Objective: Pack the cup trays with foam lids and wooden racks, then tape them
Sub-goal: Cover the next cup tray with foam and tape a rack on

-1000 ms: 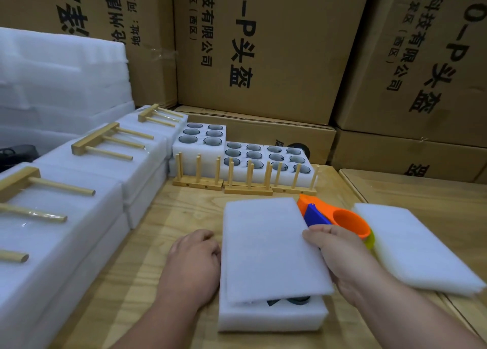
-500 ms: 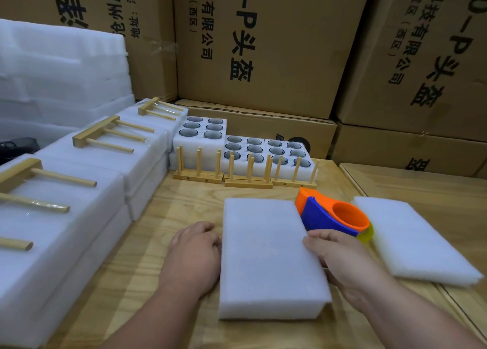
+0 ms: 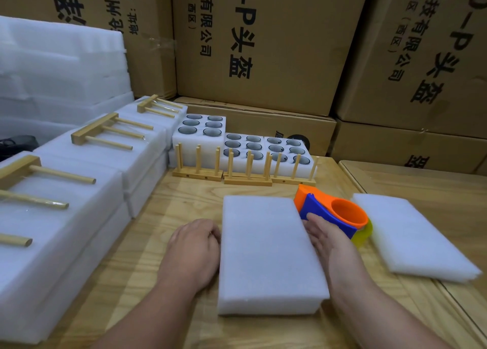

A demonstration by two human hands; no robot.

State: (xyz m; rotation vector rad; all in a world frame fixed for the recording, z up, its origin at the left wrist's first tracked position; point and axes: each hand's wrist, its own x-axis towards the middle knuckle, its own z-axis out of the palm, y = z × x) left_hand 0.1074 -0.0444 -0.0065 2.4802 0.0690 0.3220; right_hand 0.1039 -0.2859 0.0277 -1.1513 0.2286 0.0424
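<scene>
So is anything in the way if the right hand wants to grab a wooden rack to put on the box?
Yes, a little. The orange and blue tape dispenser sits just beyond the right hand, between it and the nearest standing wooden rack. The hand could probably lift over it.

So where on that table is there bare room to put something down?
Bare wood lies between the upright racks and the covered tray, and left of the left hand up to the packed stacks. It is crowded around the tape dispenser.
</scene>
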